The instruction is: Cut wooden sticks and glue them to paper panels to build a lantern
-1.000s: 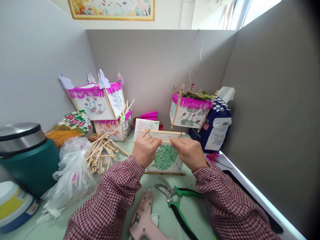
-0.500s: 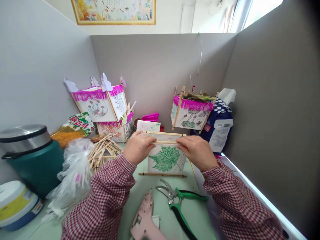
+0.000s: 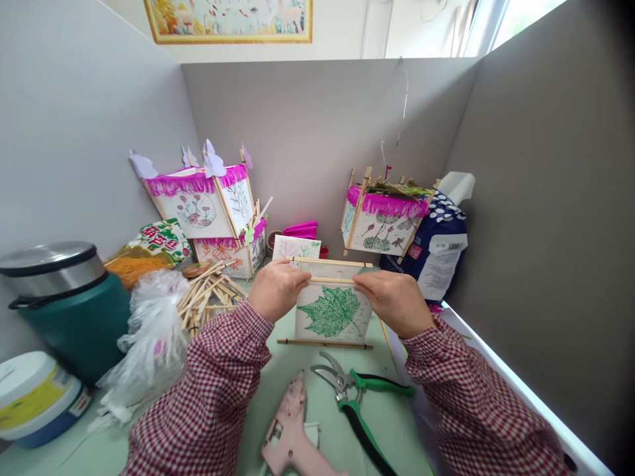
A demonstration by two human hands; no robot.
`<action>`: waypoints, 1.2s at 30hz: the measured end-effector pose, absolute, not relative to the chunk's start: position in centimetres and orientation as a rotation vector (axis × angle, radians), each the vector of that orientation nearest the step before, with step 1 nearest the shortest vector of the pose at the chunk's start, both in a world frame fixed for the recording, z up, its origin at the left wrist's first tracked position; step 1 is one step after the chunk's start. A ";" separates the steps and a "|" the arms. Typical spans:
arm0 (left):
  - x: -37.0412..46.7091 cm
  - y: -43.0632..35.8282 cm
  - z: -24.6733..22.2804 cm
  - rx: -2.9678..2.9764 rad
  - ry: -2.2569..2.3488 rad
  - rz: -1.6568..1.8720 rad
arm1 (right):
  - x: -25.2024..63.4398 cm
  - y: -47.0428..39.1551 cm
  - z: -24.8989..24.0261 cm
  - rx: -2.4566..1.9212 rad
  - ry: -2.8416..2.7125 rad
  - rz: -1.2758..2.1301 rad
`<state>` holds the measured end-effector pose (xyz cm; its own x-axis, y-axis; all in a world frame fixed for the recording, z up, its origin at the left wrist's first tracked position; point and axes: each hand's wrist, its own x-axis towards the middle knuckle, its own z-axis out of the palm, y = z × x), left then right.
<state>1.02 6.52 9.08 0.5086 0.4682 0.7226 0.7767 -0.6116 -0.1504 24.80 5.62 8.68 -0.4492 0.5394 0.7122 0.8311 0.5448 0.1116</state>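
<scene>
My left hand (image 3: 278, 289) and my right hand (image 3: 397, 299) pinch the two ends of a thin wooden stick (image 3: 331, 281). It lies along the top edge of a white panel with a green leaf print (image 3: 331, 312). Another stick (image 3: 325, 344) runs along the panel's bottom, near the table. Behind the upper edge, a further stick (image 3: 342, 264) tops a second pale panel, partly hidden. Closer to me lie green-handled pruning shears (image 3: 347, 390), blades apart, and a pink glue gun (image 3: 292, 430).
Decorated paper lanterns with pink fringe stand at the back left (image 3: 198, 205) and back right (image 3: 384, 221). On the left are a pile of wooden sticks (image 3: 211, 294), a plastic bag (image 3: 153, 330), a teal container (image 3: 74, 317) and a white-lidded tub (image 3: 37, 396). Grey partitions (image 3: 317, 119) surround the table.
The view has shifted slightly, so everything sits a little differently in the picture. Both hands keep the same grip on the stick, and the panel stays in place.
</scene>
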 end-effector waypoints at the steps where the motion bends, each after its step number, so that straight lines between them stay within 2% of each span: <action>1: 1.1 6.5 9.1 -2.298 -1.022 -0.902 | 24.8 5.6 8.7 -1.103 -2.160 -0.605; 13: -0.9 5.8 10.7 -2.566 -1.422 -0.911 | 24.8 5.2 9.1 -1.231 -2.185 -0.504; 29: 0.5 6.2 9.9 -2.405 -1.239 -0.945 | 24.6 5.3 8.9 -1.208 -2.189 -0.523; 32: 0.4 6.1 10.0 -2.498 -1.375 -1.033 | 24.7 5.3 8.9 -1.210 -2.186 -0.497; 36: -0.4 5.9 10.4 -2.584 -1.585 -1.350 | 24.7 5.3 9.1 -1.237 -2.188 -0.463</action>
<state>-0.36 5.92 10.39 0.2186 0.8098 0.5444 0.6664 -0.5315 0.5230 24.68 5.33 9.13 -0.4040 0.6592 0.6342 0.8597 0.5105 0.0170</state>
